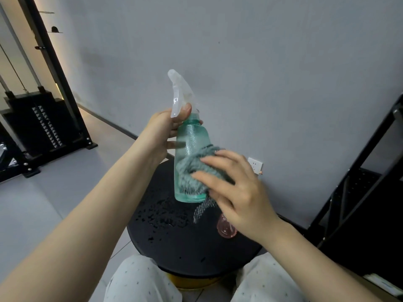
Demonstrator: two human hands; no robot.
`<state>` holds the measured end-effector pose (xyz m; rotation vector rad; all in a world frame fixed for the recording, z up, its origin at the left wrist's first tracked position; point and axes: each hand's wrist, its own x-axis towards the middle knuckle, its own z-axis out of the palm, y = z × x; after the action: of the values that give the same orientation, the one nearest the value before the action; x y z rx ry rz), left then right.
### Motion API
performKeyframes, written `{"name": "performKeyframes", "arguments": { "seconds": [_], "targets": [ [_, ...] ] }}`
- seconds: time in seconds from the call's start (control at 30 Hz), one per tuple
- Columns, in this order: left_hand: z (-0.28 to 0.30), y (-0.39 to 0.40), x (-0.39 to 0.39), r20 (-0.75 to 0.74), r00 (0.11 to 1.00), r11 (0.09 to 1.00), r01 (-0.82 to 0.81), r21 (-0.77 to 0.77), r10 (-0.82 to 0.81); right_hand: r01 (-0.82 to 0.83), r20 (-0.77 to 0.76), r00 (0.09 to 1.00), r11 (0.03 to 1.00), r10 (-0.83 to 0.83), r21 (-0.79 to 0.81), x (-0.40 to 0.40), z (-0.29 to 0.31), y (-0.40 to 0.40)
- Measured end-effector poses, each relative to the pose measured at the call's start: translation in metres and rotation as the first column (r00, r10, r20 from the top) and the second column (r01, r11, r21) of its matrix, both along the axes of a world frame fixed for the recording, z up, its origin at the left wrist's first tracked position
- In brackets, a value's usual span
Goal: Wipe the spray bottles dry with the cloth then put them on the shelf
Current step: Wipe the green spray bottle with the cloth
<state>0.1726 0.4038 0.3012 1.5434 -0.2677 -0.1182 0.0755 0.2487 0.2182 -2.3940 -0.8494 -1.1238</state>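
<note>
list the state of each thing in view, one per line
green spray bottle: held upright above the stool, droplets on its side
grey cloth: pressed against the bottle's lower side
left hand: grips the bottle's neck
right hand: presses the cloth
pink bottle: on the stool, mostly hidden
black stool: top wet with droplets

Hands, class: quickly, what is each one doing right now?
Left hand: grips the teal bottle at its neck.
Right hand: presses the cloth against it, fingers straight.
</note>
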Motion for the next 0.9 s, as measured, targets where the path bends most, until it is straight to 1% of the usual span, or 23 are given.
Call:
{"name": "performKeyframes", "arguments": {
  "seconds": [0.07, 0.1, 0.2, 0.27, 0.33, 0.4, 0.43, 0.5, 0.57, 0.73, 0.8, 0.9],
  "targets": [
    [0.002, 0.000, 0.001, 0.016, 1.000, 1.000, -0.003, 0.001, 0.003, -0.025, 0.033, 0.999, 0.995, 0.028, -0.092, -0.004, -0.006, -0.004],
    [0.003, 0.000, 0.001, 0.023, 1.000, 1.000, 0.003, 0.004, -0.003, -0.029, 0.044, 0.998, 0.993, 0.034, -0.112, -0.005, -0.006, -0.006],
    [0.001, -0.005, -0.003, 0.030, 0.999, 0.999, 0.035, 0.012, -0.036, -0.010, 0.076, 0.997, 0.996, 0.017, -0.093, 0.003, 0.006, -0.007],
    [-0.001, -0.009, -0.005, 0.024, 0.997, 0.997, 0.073, 0.012, -0.073, 0.026, 0.062, 0.998, 1.000, -0.026, -0.006, 0.011, 0.019, -0.005],
    [-0.002, -0.013, -0.006, 0.022, 0.997, 0.997, 0.080, 0.013, -0.080, 0.044, 0.000, 0.999, 0.990, -0.044, 0.136, 0.019, 0.031, -0.002],
    [-0.003, -0.014, -0.007, 0.021, 0.998, 0.999, 0.054, 0.009, -0.054, 0.032, -0.071, 0.997, 0.967, -0.015, 0.253, 0.024, 0.036, 0.001],
    [-0.003, -0.014, -0.007, 0.018, 0.999, 0.999, 0.047, 0.003, -0.047, 0.027, -0.086, 0.996, 0.962, -0.004, 0.272, 0.024, 0.036, 0.003],
    [-0.003, -0.011, -0.005, 0.015, 0.998, 0.998, 0.064, 0.003, -0.064, 0.033, -0.070, 0.997, 0.972, -0.017, 0.233, 0.019, 0.030, 0.004],
    [-0.003, -0.007, -0.004, 0.015, 0.997, 0.997, 0.071, -0.002, -0.071, 0.030, -0.019, 0.999, 0.990, -0.028, 0.138, 0.010, 0.019, 0.001],
    [-0.004, -0.003, -0.002, 0.013, 1.000, 1.000, 0.025, -0.007, -0.025, -0.035, 0.048, 0.998, 0.993, 0.040, -0.114, -0.009, -0.013, -0.012],
    [-0.007, -0.004, -0.002, 0.010, 0.999, 1.000, 0.030, 0.004, -0.030, -0.021, 0.060, 0.998, 0.988, 0.031, -0.152, -0.008, -0.012, -0.015],
    [-0.011, -0.008, -0.004, 0.003, 0.999, 0.998, 0.052, 0.019, -0.052, 0.008, 0.052, 0.999, 0.994, -0.002, -0.111, 0.002, 0.002, -0.012]
  ]
}}
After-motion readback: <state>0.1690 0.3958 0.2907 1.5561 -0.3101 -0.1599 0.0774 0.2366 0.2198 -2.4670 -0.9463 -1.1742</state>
